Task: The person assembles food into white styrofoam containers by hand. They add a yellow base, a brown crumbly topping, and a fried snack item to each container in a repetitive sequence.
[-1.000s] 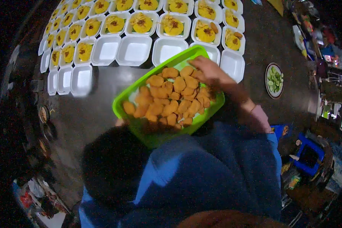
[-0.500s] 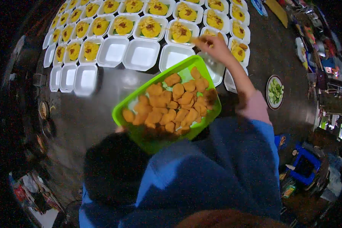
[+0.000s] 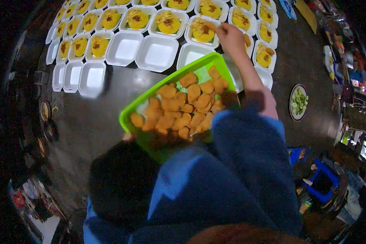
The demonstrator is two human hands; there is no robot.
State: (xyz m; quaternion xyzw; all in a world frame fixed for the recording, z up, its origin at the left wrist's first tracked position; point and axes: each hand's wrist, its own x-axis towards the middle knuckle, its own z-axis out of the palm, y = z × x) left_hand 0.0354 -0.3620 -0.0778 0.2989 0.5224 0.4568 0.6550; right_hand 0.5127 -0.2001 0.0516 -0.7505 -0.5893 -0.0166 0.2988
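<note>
My left hand [image 3: 127,136] grips the left rim of a bright green plastic tray [image 3: 128,109]; just its fingertips show. Breaded nuggets [image 3: 191,92] are heaped in the tray, which is held tilted in front of my body. My right hand [image 3: 232,37] reaches past the tray's far edge with its fingertips pinched on a nugget [image 3: 210,26]. That nugget is over a white foam box [image 3: 191,40] of yellow rice [image 3: 202,35] topped with shreds and brown bits. Nuggets lie on the rice in two boxes to the right, one a nugget [image 3: 269,51] at the box's upper corner.
Rows of foam boxes with yellow rice spread across the far side. Several bare foam boxes [image 3: 156,53] stand nearer, some at the left. A plate of sliced cucumber [image 3: 299,102] sits on the dark floor to the right. A blue crate [image 3: 325,181] is at the lower right.
My right hand has moved from the box at the right to a rice box further left, still pinching the nugget. The view has shifted slightly; the left hand keeps hold of the tray.
</note>
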